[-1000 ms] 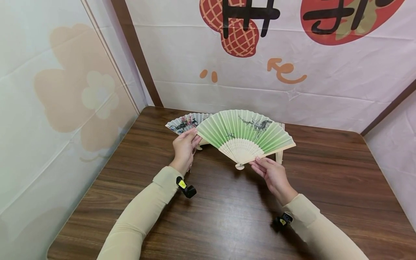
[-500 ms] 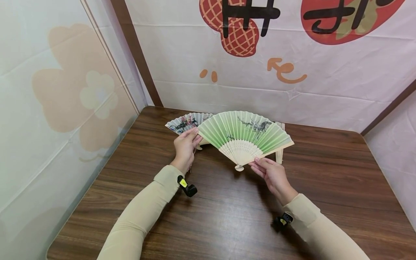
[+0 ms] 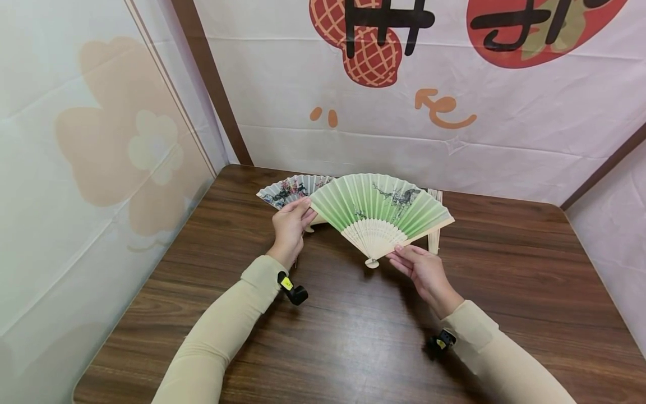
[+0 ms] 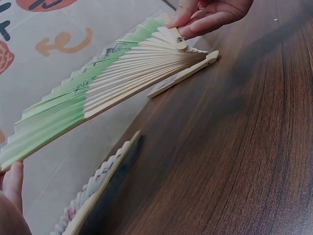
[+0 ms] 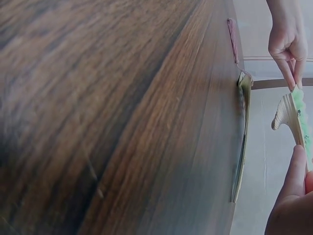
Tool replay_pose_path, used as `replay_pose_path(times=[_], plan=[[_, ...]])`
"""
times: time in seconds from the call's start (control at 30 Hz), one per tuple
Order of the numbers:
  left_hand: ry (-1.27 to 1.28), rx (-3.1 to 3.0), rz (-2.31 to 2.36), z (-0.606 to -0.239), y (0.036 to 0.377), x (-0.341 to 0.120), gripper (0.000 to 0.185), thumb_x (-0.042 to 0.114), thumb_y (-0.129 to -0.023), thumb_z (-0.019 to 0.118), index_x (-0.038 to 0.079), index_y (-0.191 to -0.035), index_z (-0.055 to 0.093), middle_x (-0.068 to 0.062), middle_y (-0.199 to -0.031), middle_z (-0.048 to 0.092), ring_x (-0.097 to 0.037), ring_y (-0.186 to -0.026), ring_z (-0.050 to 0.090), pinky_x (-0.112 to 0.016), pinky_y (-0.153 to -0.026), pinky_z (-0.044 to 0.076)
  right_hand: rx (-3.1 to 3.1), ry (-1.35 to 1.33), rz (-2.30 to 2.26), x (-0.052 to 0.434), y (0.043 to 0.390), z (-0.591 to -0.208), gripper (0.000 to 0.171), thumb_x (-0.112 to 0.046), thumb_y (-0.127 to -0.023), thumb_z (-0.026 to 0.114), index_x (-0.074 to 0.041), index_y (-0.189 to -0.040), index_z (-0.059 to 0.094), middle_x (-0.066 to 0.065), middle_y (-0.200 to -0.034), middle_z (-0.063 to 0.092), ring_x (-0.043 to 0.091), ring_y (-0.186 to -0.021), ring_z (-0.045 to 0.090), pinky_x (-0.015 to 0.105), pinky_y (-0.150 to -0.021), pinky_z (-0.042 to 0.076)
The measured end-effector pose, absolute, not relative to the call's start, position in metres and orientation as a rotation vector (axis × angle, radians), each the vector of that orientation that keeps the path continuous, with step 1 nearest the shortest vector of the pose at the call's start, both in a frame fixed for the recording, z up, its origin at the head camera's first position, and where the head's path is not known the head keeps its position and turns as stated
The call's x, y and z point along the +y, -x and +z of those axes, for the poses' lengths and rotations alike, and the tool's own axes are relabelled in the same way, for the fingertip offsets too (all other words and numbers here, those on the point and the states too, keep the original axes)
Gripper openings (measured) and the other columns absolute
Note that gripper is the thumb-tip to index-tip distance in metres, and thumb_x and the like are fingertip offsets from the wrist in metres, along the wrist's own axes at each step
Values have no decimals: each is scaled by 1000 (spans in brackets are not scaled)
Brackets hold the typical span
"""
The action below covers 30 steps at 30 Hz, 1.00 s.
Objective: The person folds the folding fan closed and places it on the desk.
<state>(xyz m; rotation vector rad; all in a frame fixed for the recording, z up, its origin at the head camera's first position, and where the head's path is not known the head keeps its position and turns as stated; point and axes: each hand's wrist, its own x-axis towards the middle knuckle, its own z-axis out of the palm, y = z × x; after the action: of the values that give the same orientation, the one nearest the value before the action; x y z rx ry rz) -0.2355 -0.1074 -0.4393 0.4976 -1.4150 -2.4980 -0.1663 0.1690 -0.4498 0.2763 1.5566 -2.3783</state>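
Note:
A green paper folding fan (image 3: pixel 378 207) with pale wooden ribs is spread open and held above the brown table (image 3: pixel 353 336). My left hand (image 3: pixel 290 227) pinches its left outer rib. My right hand (image 3: pixel 419 266) grips the right outer rib close to the pivot. In the left wrist view the green fan (image 4: pixel 98 83) slants up from the left hand (image 4: pixel 10 196) to the right hand (image 4: pixel 210 14). The right wrist view shows the green fan (image 5: pixel 296 117) edge-on between the left hand (image 5: pixel 286 41) and the right hand (image 5: pixel 293 196).
A second open fan (image 3: pixel 287 191) with a flower print lies flat on the table behind the green one; its far wooden end (image 3: pixel 434 241) shows on the right. Printed cloth walls (image 3: pixel 454 140) close off the back and both sides.
The green fan has narrowed slightly: both outer ribs have come a little inward, and the fan sits a touch lower. Both hands keep their hold.

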Motion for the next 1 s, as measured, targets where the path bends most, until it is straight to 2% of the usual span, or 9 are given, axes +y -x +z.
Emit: replay_pose_path(times=[0.3,0.4,0.67,1.0], plan=[[-472,-1410,-2494,-444,238,-107,11,-3,-93,65,-6,-100,72,0,-74,74,-8,-63,72,-21,-66,63,1599,-259,-2352,169,166,-452,30,2,-101,52,-12,-79,68,-3,-79,73,10,-80,75,24,-81,63],[-459,-1412,-2495,-445,239,-107,12,-4,-93,64,-6,-101,72,-2,-75,73,-9,-64,72,-22,-66,63,1598,-263,-2352,169,165,-451,31,3,-100,52,-12,-78,68,-4,-79,74,10,-79,75,23,-81,63],[-462,-1453,-2491,-443,238,-106,25,-2,-93,65,-14,-115,66,1,-76,72,-8,-64,72,-22,-67,63,1609,-255,-2340,169,164,-450,32,4,-100,51,-13,-79,68,-5,-81,74,10,-79,74,23,-80,63],[-459,-1413,-2514,-444,239,-103,15,-3,-91,67,-10,-105,71,1,-74,73,-9,-63,72,-23,-65,64,1649,-223,-2279,170,164,-449,32,4,-100,51,-13,-80,69,-4,-80,76,11,-79,75,24,-80,63]])
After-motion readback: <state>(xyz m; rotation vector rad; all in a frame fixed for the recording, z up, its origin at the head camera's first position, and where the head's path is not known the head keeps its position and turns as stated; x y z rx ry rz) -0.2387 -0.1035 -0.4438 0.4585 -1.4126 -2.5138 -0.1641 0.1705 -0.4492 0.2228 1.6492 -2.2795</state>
